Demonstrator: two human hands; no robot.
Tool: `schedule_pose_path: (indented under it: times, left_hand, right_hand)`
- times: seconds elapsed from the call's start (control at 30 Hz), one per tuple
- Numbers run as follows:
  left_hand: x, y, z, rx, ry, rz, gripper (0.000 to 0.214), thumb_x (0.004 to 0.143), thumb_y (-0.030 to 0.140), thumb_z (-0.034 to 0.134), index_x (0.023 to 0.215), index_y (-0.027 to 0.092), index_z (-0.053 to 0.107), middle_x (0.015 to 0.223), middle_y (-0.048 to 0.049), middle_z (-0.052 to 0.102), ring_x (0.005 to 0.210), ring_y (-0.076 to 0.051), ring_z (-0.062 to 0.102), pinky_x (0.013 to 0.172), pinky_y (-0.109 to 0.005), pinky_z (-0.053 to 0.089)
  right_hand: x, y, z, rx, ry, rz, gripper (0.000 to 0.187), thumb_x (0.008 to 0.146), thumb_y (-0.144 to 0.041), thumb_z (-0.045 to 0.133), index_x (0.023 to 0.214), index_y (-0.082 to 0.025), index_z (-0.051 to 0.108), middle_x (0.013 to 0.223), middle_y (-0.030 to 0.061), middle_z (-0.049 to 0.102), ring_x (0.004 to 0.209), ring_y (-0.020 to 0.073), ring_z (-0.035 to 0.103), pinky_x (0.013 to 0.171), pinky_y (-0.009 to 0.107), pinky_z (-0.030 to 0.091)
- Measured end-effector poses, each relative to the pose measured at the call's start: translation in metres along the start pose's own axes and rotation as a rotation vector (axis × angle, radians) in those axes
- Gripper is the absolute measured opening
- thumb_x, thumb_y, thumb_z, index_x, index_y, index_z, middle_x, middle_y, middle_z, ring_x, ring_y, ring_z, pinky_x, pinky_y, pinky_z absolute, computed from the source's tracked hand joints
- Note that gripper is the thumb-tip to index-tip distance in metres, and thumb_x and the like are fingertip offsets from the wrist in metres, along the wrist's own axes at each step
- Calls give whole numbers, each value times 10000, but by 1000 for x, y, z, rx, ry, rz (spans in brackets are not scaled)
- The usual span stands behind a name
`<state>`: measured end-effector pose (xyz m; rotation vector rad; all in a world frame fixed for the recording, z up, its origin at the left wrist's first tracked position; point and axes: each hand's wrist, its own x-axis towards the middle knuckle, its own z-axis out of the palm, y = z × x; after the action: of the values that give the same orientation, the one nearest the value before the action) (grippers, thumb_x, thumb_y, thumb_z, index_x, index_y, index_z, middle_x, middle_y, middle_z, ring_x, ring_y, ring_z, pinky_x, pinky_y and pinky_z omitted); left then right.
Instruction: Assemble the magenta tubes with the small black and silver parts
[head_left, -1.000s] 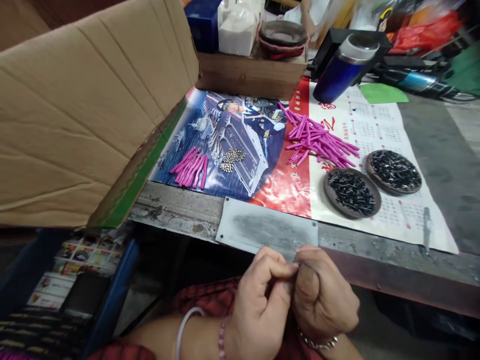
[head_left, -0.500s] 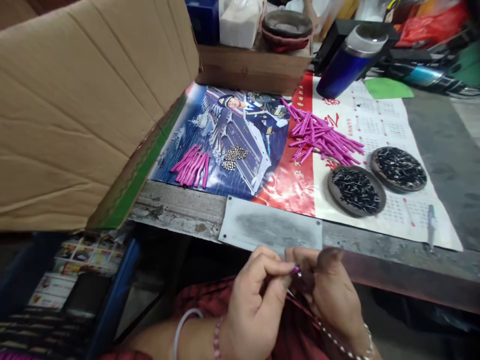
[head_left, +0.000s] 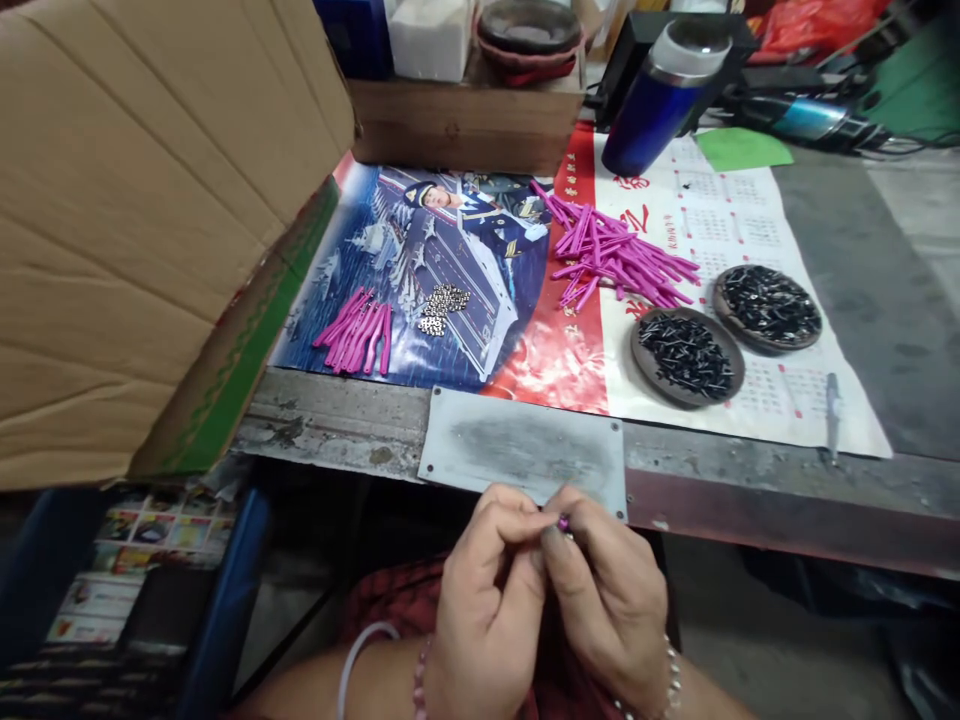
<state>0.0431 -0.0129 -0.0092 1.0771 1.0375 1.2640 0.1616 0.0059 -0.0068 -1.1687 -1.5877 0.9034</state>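
Observation:
My left hand [head_left: 487,600] and my right hand [head_left: 611,590] meet in front of the table's edge, both with fingers closed in a pinch. Between the fingertips shows the shiny end of a small magenta piece [head_left: 562,523]; the rest of it is hidden by my fingers. Beyond my hands, a small bunch of magenta sticks [head_left: 356,332] lies on the poster at the left, beside a cluster of small silver metal bits [head_left: 442,308]. A larger heap of magenta sticks [head_left: 611,250] lies farther back on the right.
Two round dishes hold dark pin-like pieces, one nearer [head_left: 739,378] and one farther [head_left: 814,325]. A grey metal plate [head_left: 525,445] sits at the table's edge. An open cardboard box [head_left: 150,230] stands left; a blue tumbler [head_left: 660,105] leans at the back.
My right hand has turned inward, and its thumb has come down beside the magenta piece, closing against my left fingertips. The camera view has shifted slightly, so the table things appear farther left.

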Motion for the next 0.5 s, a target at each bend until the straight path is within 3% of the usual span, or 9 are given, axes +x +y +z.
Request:
schedule_pose_path:
  times: [0.07, 0.2, 0.27, 0.37, 0.43, 0.5]
  left_hand:
    - [-1, -1, 2, -2, 0, -11, 186, 1018, 119, 493, 1001, 245, 628, 910, -4, 551, 867, -136, 592, 814, -228, 507]
    - [-1, 0, 3, 4, 2, -40, 173, 1009, 118, 526, 1008, 252, 636, 936, 1, 564, 847, -117, 594, 786, -198, 506]
    - [-1, 1, 3, 10, 6, -36, 175, 1002, 117, 545, 1016, 257, 650, 923, 4, 566, 827, -112, 595, 766, -190, 506]
    - [-1, 2, 3, 17, 9, -5, 180, 1007, 124, 535, 1027, 252, 660, 908, -4, 570, 837, -125, 602, 780, -207, 515]
    - [-1, 2, 3, 15, 3, -24, 173, 1008, 128, 530, 1014, 239, 662, 900, -11, 570, 832, -133, 604, 772, -217, 519]
    - [-1, 2, 3, -6, 7, -75, 164, 1004, 124, 537, 997, 236, 658, 900, -11, 565, 799, -129, 603, 730, -213, 521]
  right_hand:
    - [2, 2, 1, -28, -12, 8, 388, 1049, -237, 424, 663, -201, 450, 594, -35, 410, 508, 107, 412, 497, 250, 317]
    - [5, 5, -3, 202, -131, 242, 579, 1086, -500, 249, 603, -207, 377, 559, -31, 378, 488, 109, 373, 454, 243, 321]
    - [4, 4, -5, 247, -103, 238, 542, 1055, -563, 334, 661, -205, 437, 617, -26, 426, 525, 113, 408, 476, 242, 362]
    - [1, 2, -6, 94, -8, 86, 373, 1019, -413, 518, 717, -194, 498, 663, -22, 458, 557, 110, 438, 513, 243, 360]
    - [1, 4, -6, 62, -63, 93, 471, 1055, -414, 432, 639, -195, 459, 588, -28, 418, 508, 105, 412, 484, 247, 321]
    - [1, 6, -7, 175, -187, 250, 605, 1080, -528, 244, 596, -207, 413, 502, -37, 368, 433, 104, 374, 429, 245, 296]
